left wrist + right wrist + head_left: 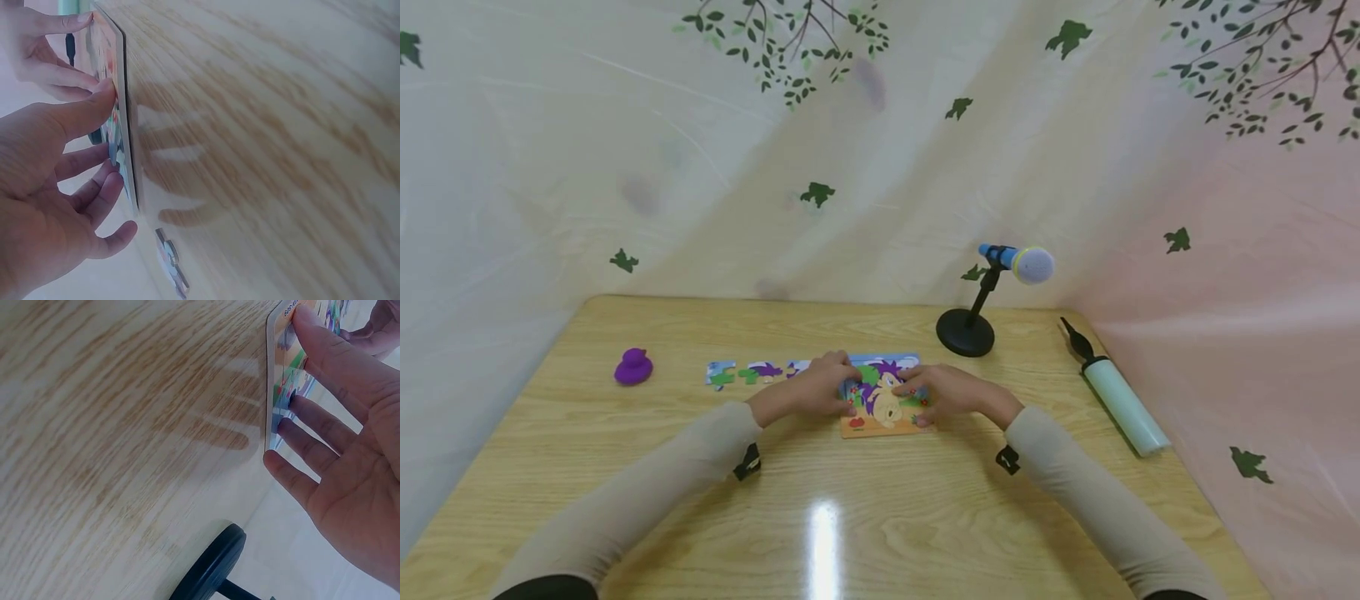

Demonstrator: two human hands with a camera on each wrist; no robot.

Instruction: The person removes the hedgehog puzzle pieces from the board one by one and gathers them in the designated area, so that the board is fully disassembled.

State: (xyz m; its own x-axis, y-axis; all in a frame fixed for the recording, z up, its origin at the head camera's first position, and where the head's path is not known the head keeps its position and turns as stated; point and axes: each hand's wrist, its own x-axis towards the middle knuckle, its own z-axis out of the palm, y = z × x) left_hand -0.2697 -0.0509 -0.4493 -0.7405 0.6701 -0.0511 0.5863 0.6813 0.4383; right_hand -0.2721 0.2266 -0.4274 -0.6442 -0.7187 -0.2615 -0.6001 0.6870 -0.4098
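Note:
A jigsaw puzzle board (886, 408) with a purple-haired cartoon figure lies on the table. At its left side is my left hand (822, 385), fingers spread; in the left wrist view the thumb (94, 112) and fingertips reach its printed face. A bluish puzzle piece (113, 154) stands slightly proud under those fingertips. From the right, my right hand (951, 392) rests its fingertips on the board, the thumb (312, 331) near a corner in the right wrist view. Left of the board lie loose puzzle pieces (721, 373), one partly behind my left hand.
A purple rubber duck (634, 367) sits at the table's left. Behind the board to the right stands a blue toy microphone (1015, 262) on a black round-based stand (965, 332). A mint-coloured hand pump (1123, 404) lies along the right edge of the wooden table (895, 533).

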